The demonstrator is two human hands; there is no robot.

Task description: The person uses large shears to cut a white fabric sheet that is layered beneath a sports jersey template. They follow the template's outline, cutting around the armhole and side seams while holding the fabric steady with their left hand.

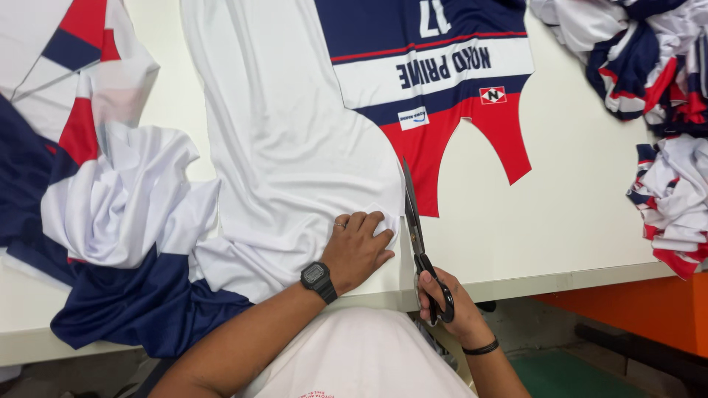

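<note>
Two hands working at the near edge of the pale cream worktop (575, 221). Left hand (355, 247), wearing a black digital wristwatch (318, 281), pressing flat on the broad white fabric panel (287, 133), fingers curled at the panel's right border, just beside the blades. Right hand (442, 298), grip closed through the black loops of the long dark-bladed scissors (414, 228), thumb and fingers wrapped around the handles; blades looking nearly shut, tip pointing toward the far edge, running along the seam between the white panel and the red, navy and white printed jersey piece (442, 81).

Risking a nick to the left fingertips (372, 221), sitting almost touching the blade line; any forward slide of that hand probably bringing skin under the cut. Risking also a wandering cut: white panel lying rumpled near the near-left part of the worktop, so fabric bunching under the palm likely pulling the line off its curve and into the red section. Possibly catching a second layer, too, since the panel's lower border is folding over the near edge and hiding what is lying beneath.

Crowding the left end: loose heap of navy, red and white fabric (103, 221), partly hanging off the near edge, likely dragging on the panel. Lying at the right end, well apart: more piles of cut striped pieces (664, 88).
</note>
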